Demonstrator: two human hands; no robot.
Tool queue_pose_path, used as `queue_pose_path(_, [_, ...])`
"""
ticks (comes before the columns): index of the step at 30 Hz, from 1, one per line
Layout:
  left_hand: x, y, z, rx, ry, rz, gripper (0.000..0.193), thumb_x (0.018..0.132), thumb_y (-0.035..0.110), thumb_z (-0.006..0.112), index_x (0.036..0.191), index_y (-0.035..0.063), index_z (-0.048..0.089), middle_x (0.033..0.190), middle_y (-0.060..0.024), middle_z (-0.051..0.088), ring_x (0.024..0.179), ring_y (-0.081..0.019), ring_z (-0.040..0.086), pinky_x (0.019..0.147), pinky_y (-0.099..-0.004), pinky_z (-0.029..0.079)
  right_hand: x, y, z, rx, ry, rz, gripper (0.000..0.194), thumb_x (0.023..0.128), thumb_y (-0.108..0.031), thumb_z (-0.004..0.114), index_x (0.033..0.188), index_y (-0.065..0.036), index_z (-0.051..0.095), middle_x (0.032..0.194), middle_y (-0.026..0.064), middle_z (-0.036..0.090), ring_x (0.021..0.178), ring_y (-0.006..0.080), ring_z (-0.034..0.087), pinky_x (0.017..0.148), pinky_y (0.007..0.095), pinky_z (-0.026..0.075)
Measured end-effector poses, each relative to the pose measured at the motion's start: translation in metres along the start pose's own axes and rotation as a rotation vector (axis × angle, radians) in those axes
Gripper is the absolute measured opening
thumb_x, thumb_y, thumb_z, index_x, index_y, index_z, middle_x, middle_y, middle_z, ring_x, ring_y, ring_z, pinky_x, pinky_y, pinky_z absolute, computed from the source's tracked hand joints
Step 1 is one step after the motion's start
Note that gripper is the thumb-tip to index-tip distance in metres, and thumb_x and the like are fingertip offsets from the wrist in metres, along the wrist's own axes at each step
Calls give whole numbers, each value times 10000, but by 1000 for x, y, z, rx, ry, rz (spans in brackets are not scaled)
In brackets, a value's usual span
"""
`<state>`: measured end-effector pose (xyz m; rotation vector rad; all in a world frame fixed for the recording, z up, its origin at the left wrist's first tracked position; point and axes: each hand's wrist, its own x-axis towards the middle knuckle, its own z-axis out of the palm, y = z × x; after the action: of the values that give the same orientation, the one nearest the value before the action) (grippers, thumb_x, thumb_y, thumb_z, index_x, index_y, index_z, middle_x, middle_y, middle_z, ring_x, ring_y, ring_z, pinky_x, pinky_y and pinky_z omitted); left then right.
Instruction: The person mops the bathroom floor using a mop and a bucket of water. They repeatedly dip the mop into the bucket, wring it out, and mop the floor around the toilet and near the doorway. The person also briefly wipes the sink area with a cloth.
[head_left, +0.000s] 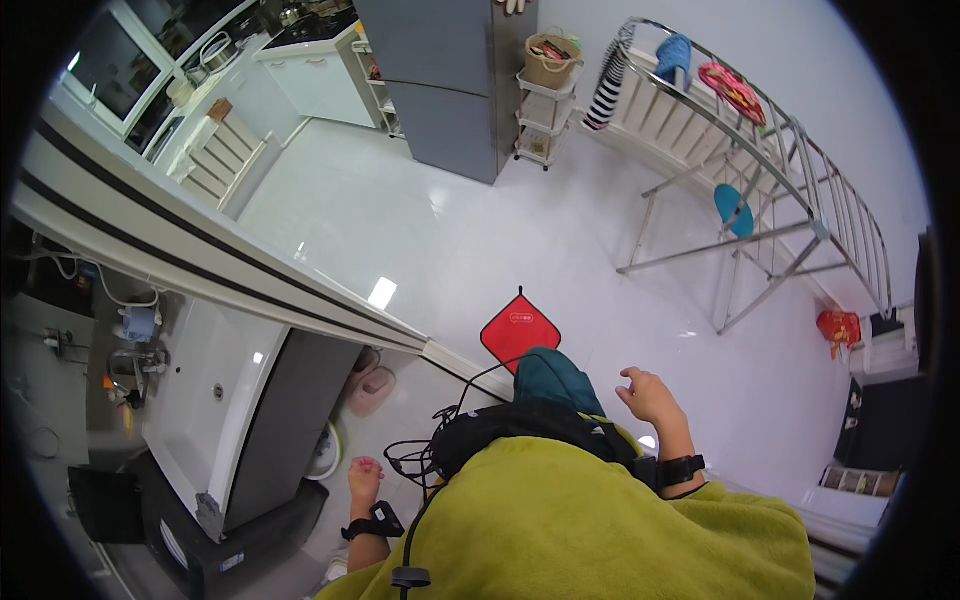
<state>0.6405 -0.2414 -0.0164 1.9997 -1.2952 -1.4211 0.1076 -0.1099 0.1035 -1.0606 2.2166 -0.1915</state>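
My left hand (365, 478) hangs low beside my body with its fingers curled in and nothing seen in it, right of the white washbasin (217, 390). On the other side, my right hand (645, 396) is held over the white floor, fingers partly bent and apart, holding nothing. A red cloth (520, 330) with a black edge and hanging loop lies on the floor in front of me, its lower corner hidden behind my teal trouser leg (555, 379). Black cables (420, 450) dangle at my waist between the hands.
A sliding door frame (225, 262) runs diagonally at left, with pink slippers (373, 391) beyond it. Ahead stand a grey refrigerator (442, 82) and a white shelf trolley (546, 112) bearing a basket. A metal drying rack (780, 165) with cloths occupies the right, near a red bag (838, 328).
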Motion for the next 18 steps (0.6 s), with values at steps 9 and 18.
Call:
queue_pose_path(9, [10, -134, 92, 165, -52, -506, 194, 783, 79, 461, 604, 4, 471, 600, -48, 533, 464, -160, 504, 443, -335, 437, 197, -23, -66, -116, -122, -125, 366, 786, -267, 581, 1066, -35, 535, 900, 193, 611, 886, 333, 568, 767, 406, 451])
queue_pose_path(18, [-66, -105, 231, -380, 45, -822, 255, 828, 226, 490, 745, -8, 546, 670, -80, 582, 513, -163, 541, 433, -305, 427, 352, -35, -126, -67, -129, -385, 328, 770, -202, 588, 1045, -29, 533, 847, 172, 603, 813, 325, 581, 714, 401, 464])
